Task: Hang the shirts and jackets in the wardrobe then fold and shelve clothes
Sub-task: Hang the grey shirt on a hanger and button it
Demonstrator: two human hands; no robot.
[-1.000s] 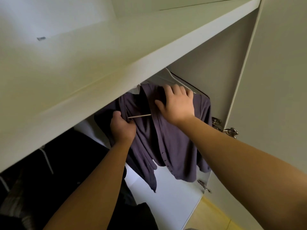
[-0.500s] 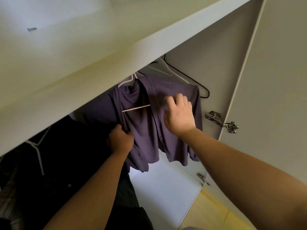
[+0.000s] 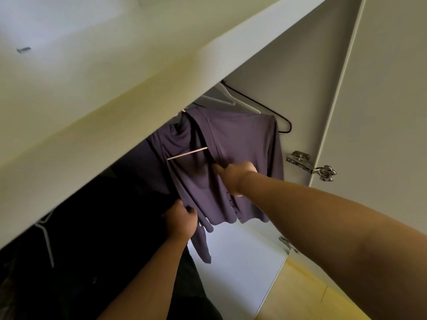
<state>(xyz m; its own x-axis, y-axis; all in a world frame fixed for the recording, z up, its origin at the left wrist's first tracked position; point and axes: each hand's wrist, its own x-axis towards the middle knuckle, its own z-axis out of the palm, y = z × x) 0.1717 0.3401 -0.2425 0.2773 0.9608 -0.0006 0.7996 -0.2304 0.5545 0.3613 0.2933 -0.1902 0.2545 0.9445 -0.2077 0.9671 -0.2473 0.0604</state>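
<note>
Gripping shirt [image 3: 245, 139], left hand [image 3: 181, 224]; right hand [image 3: 235, 179] fingers hidden

A home, seen at an open white wardrobe [image 3: 277, 65]: a purple shirt [image 3: 242, 139] and dark clothes [image 3: 104, 227] hung on hangers [image 3: 227, 98] beneath a shelf [image 3: 115, 112], the hinged door [image 3: 381, 112] standing wide above a wood floor [image 3: 300, 292].

We count one shirt [image 3: 242, 144]. Two hands are on it, the left hand [image 3: 181, 221] and the right hand [image 3: 235, 177]. Right of the shirt we count two hinges, an upper hinge [image 3: 309, 165] and a lower hinge [image 3: 288, 244], and one black hanger [image 3: 290, 126]; far left of it, one white hanger [image 3: 46, 239].
</note>
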